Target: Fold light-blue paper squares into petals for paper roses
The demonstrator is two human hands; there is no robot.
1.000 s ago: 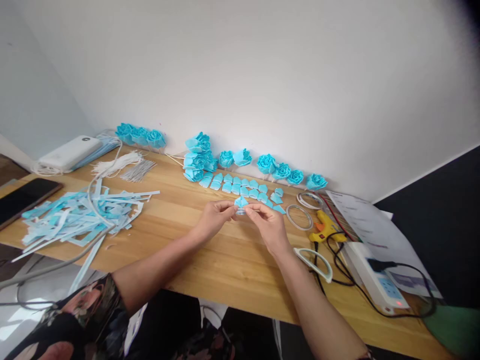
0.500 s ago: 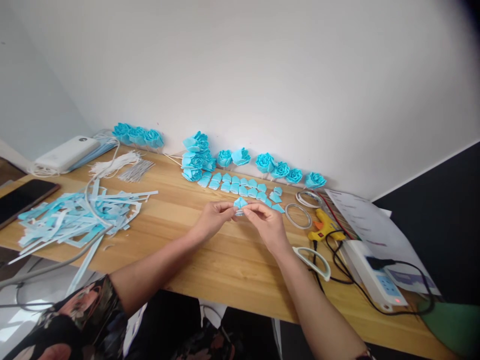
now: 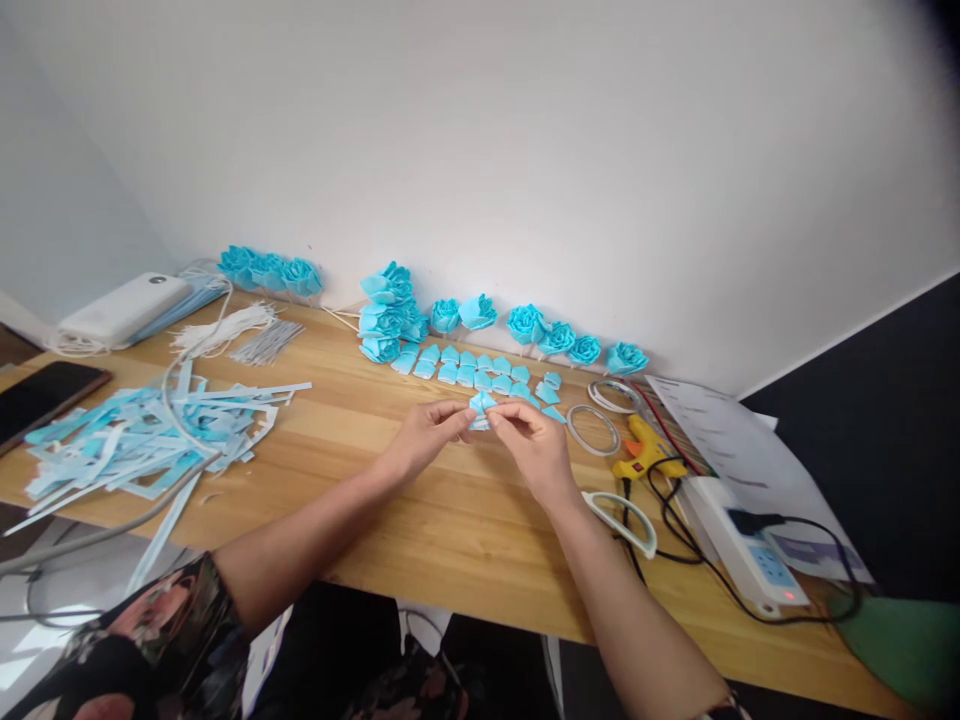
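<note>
Between my two hands is a small folded light-blue petal (image 3: 481,404), held above the wooden table. My left hand (image 3: 430,437) pinches its left side with thumb and fingers. Its right side is gripped by the thumb and fingers of my right hand (image 3: 529,440). Just beyond my hands lie rows of similar folded blue petals (image 3: 466,376). Behind these, finished blue flowers (image 3: 526,323) stand along the wall, and more blue flowers (image 3: 384,322) are stacked to their left.
Blue and white cut strips (image 3: 135,440) pile up on the left, near a phone (image 3: 45,400) and a white power bank (image 3: 124,308). On the right are tape rings (image 3: 593,430), a yellow glue gun (image 3: 646,448), scissors (image 3: 622,522) and a power strip (image 3: 742,550) with cables.
Both hands stay at nearly the same place with the petal, whose visible face has turned slightly. The whole view has shifted a little.
</note>
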